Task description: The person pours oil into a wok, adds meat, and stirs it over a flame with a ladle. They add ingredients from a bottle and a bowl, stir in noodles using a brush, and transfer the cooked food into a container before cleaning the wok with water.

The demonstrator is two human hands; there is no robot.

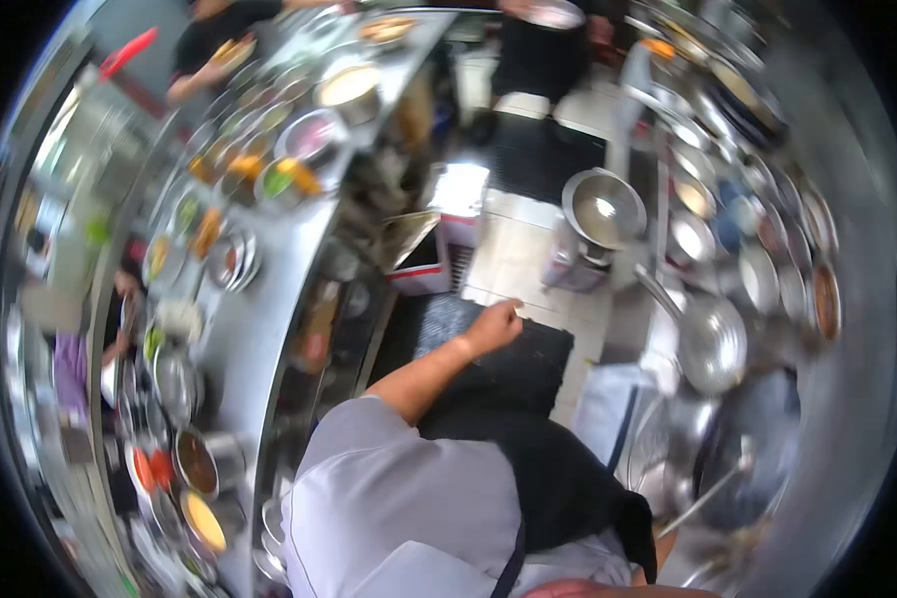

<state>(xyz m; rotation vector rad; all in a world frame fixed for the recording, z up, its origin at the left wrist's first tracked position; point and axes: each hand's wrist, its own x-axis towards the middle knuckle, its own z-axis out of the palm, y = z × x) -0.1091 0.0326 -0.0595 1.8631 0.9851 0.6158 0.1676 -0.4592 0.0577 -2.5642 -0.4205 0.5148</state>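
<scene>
My left hand (494,327) is held out over the dark floor mat, its fingers curled in and nothing visible in them. Motion blur softens its outline. At the lower right, a bit of my right arm (665,548) shows beside the black apron; the fingers of that hand are hidden. Close to it runs the pale handle of a long-handled utensil (703,503), its far end over a large dark wok (767,439). Whether my right hand grips this handle I cannot make out. A perforated metal strainer with a handle (713,344) lies just beyond the wok.
On the left, a long steel counter (259,299) carries many bowls and pans of food. A metal bowl (604,208) stands ahead over the tiled aisle, near an open box (416,249). Several pots line the right side. Another person (540,55) stands at the aisle's far end.
</scene>
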